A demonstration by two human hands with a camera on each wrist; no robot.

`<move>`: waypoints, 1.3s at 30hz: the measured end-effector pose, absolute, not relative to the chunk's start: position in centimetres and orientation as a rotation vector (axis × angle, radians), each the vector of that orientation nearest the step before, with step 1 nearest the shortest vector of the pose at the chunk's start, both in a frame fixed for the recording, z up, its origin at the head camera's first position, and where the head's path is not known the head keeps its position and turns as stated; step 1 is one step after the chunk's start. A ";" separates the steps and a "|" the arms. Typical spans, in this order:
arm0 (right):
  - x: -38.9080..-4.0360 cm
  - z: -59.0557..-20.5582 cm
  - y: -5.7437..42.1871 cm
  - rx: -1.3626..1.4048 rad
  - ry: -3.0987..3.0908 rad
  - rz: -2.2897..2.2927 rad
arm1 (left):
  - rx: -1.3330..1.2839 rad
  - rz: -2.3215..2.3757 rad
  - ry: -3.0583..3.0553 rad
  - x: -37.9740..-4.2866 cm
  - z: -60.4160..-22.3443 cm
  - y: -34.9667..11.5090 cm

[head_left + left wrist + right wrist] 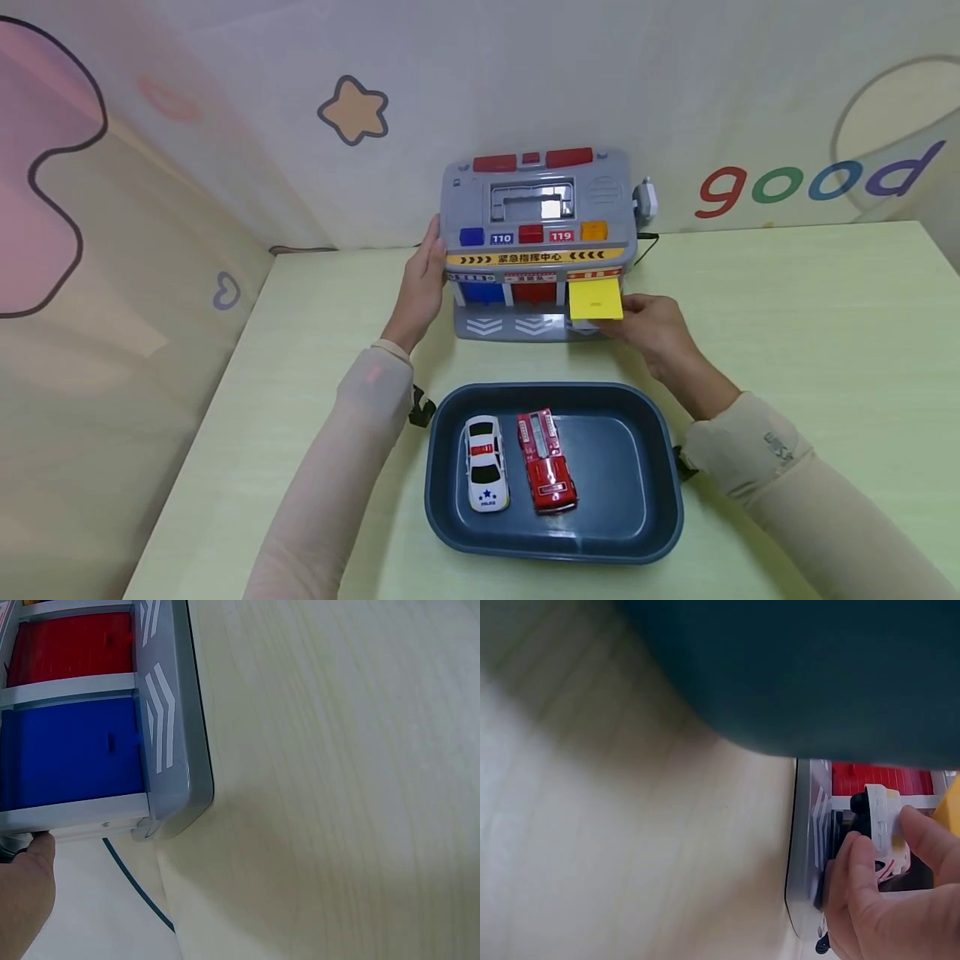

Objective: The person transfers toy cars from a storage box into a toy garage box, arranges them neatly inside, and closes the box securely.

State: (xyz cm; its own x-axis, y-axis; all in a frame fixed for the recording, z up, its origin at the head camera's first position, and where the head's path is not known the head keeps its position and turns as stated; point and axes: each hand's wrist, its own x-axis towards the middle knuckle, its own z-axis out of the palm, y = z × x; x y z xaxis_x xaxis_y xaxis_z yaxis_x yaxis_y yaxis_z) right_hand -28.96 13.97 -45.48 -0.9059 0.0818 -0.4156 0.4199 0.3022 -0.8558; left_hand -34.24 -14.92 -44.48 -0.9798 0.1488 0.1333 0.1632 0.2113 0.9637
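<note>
A grey toy emergency station (465, 192) stands against the back wall, with a blue door (71, 754), a red door (534, 292) and a raised yellow door (596, 302). My left hand (422, 287) rests along the station's left side with its fingers extended. In the right wrist view, my right hand (889, 907) pinches a small white toy vehicle (885, 825) between thumb and fingers, at the opening under the yellow door. From the head view the flap and fingers hide most of that vehicle.
In front of the station, a dark blue tray (611, 546) holds a white toy police car (486, 462) and a red toy fire truck (547, 462). A white knob (647, 200) sticks out at the station's right side. A patterned cloth wall (247, 108) borders the table (810, 333).
</note>
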 end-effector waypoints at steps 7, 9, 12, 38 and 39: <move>-29.0 -45.6 13.7 0.471 2.317 -1.605 | -0.305 -1.924 -2.440 -34.0 -44.5 -15.0; -29.0 -45.6 13.7 0.477 2.317 -1.604 | -0.303 -1.926 -2.438 -34.0 -44.5 -15.0; -29.0 -45.5 13.6 0.492 2.316 -1.598 | -0.303 -1.937 -2.432 -34.0 -44.4 -15.0; -29.2 -45.5 13.5 0.492 2.365 -1.530 | -0.315 -1.979 -2.434 -32.5 -42.0 -14.3; -29.2 -45.4 13.5 0.489 2.364 -1.531 | -0.319 -1.979 -2.431 -32.5 -42.1 -14.3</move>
State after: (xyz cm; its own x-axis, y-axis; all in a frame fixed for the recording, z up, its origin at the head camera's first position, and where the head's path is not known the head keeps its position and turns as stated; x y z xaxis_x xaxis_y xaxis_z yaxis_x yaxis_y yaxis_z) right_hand -29.16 13.55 -45.42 -0.9029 0.1277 -0.4104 0.4268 0.3801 -0.8206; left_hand -32.52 -14.32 -42.08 -0.9794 0.1624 0.1200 0.1505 0.1905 0.9701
